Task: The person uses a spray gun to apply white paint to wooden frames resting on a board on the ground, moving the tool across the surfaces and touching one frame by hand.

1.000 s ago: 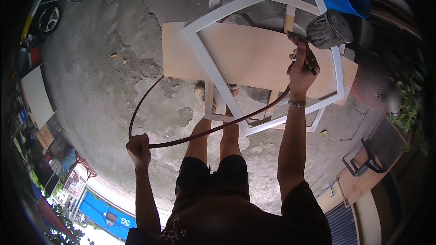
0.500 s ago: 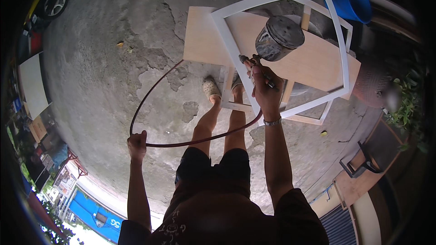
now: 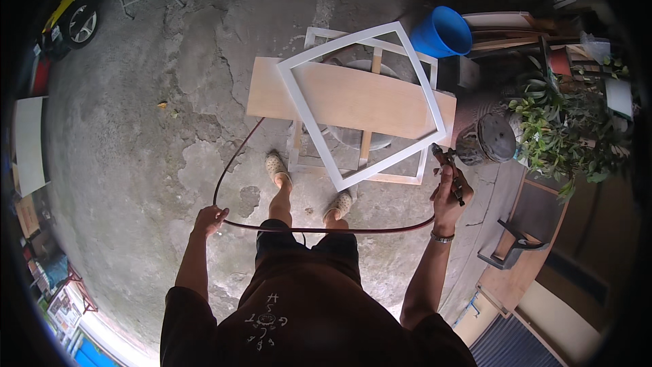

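My right hand [image 3: 448,198] is closed around a spray gun [image 3: 443,155] with a grey, paint-stained cup [image 3: 486,140] at its side. The gun is at the lower right corner of a white rectangular frame [image 3: 391,161]; whether it touches cannot be told. Beneath the frame lies a plain plywood board [image 3: 268,88], resting on a second, pale frame [image 3: 316,162] with a wooden crossbar [image 3: 365,149]. My left hand [image 3: 209,219] grips a dark red hose [image 3: 339,230], which bows across my legs between both hands. The hose's far end passes behind the board's left end.
A blue bucket [image 3: 443,32] stands behind the frames at the right, beside stacked wood strips [image 3: 502,44]. Green plants [image 3: 564,122] grow at the right. A wooden panel with a black bracket [image 3: 515,245] is at the lower right. The concrete floor [image 3: 149,143] is cracked and peeling.
My right hand has moved right with the spray gun, from above the board to beside the frame's right corner. My left hand still holds the hose. The view has shifted.
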Tool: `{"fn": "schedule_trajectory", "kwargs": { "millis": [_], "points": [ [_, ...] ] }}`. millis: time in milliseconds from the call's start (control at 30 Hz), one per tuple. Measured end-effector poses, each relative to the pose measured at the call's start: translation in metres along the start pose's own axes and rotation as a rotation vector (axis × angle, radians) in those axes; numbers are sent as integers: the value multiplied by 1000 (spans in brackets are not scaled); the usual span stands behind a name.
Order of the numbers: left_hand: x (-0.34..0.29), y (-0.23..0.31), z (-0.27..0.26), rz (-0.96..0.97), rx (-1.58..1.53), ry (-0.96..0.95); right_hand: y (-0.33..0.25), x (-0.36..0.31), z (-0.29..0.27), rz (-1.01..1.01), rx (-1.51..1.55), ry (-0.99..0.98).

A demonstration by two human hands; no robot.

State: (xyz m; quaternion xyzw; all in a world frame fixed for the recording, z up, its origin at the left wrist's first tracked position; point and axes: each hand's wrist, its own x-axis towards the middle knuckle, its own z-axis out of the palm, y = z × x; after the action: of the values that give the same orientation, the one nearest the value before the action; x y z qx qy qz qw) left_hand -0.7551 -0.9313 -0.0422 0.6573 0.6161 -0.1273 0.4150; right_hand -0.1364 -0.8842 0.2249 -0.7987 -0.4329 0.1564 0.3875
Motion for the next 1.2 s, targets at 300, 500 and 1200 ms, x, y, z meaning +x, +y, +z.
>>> {"fn": "schedule_trajectory", "kwargs": {
  "millis": [300,500,1200],
  "points": [
    [-41,71,92,-150,143,117,76,-26,-155,-47,121,122],
    [-176,118,301,-394,-320,-152,160,-36,-247,-139,159,44],
    [-34,547,402,-199,-520,-133,248,210,-367,-189,46,-67]
  ]
}}
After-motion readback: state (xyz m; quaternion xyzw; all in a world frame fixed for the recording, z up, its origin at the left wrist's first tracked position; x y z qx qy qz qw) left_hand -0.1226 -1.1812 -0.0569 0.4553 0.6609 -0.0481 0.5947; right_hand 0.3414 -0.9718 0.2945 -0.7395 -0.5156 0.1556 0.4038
